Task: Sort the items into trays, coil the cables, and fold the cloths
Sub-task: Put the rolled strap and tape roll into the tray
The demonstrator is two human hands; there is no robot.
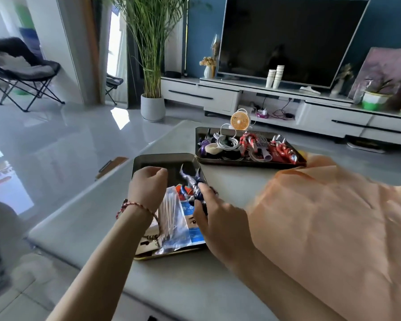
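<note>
Right now the right hand grips a blue-and-silver toy figure by its lower half, thumb and fingers wrapped round it. The figure is tilted, head end up, over the right edge of the near metal tray. The left hand hovers over the same tray in a loose fist; looks like nothing is in it, but the palm side is hidden. A clear plastic bag and a blue printed card lie in that tray. The far tray holds a coiled white cable, red figures and a purple figure, all jumbled. A small orange fan stands just behind it. An orange cloth is spread unfolded on the table, right of both trays
</note>
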